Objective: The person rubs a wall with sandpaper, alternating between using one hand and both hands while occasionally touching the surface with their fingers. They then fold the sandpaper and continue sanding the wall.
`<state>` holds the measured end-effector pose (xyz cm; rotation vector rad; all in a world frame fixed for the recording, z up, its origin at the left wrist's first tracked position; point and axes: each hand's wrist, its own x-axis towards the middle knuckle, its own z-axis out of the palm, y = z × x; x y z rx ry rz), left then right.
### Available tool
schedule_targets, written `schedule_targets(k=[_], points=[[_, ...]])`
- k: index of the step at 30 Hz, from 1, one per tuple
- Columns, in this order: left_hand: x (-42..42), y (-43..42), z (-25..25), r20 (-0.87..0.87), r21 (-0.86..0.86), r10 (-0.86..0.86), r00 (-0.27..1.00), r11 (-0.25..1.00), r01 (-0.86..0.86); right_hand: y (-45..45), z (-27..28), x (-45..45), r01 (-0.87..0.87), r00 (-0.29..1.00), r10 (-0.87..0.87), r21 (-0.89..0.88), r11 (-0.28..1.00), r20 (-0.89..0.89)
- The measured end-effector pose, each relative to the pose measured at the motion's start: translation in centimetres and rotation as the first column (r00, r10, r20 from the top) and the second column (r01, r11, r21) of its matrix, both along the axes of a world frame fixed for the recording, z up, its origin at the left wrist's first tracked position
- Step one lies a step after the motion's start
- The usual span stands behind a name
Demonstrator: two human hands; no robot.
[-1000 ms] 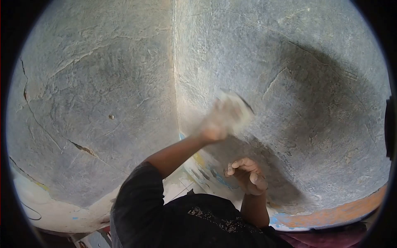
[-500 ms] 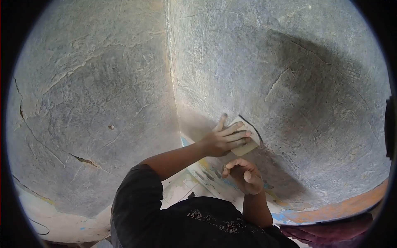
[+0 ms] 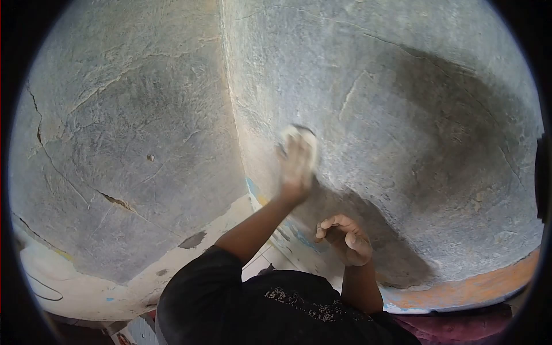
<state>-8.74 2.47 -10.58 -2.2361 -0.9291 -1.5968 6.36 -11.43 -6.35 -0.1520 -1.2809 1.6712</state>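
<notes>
My left hand (image 3: 297, 164), smeared by motion, presses a cream-backed piece of sandpaper (image 3: 312, 146) with a dark edge flat against the rough grey wall (image 3: 356, 132). The hand lies over most of the sheet, just right of the room's corner. Lower and to the right, my right hand (image 3: 348, 238) is raised in front of my chest. Its fingers are loosely curled, with the thumb apart and nothing visible between them.
A second grey wall (image 3: 144, 115) meets this one at a vertical corner. It has long cracks and a small hole (image 3: 150, 157). Lower down are bare cream and orange patches (image 3: 483, 282). Purple cloth (image 3: 460, 326) lies at the lower right, and a thin wire (image 3: 49, 293) at the left.
My left hand has moved up and to the left along the wall with the sandpaper, its fingers now pointing more upward. My right hand has barely shifted. The view has moved slightly.
</notes>
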Motion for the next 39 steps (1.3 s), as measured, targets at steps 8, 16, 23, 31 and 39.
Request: schedule_targets(k=[8, 16, 23, 31, 39], points=[[3.9, -4.0, 0.1, 0.193, -0.185, 0.139, 0.971, 0.977, -0.103, -2.3, 0.3, 6.1, 0.002, 0.998, -0.002, 0.006, 1.0, -0.063], [6.9, -6.2, 3.0, 0.607, -0.195, 0.154, 0.779, 0.98, -0.041, -3.9, 0.1, 10.1, -0.069, 0.995, 0.071, 0.032, 0.997, -0.075], [8.1, -6.4, 0.1, 0.477, -0.361, 0.233, 0.848, 0.931, -0.053, -4.4, -0.3, 12.4, -0.142, 0.985, 0.144, 0.035, 0.989, -0.098], [9.4, -8.8, 2.5, 0.129, 0.088, 0.129, 0.983, 0.986, -0.14, -4.4, -0.7, 13.5, -0.166, 0.985, 0.168, 0.045, 0.985, -0.041], [9.3, -9.4, 2.0, 0.142, -0.018, -0.073, 0.987, 0.997, 0.077, -4.4, -0.2, 12.9, -0.097, 0.995, 0.096, 0.064, 0.993, 0.019]])
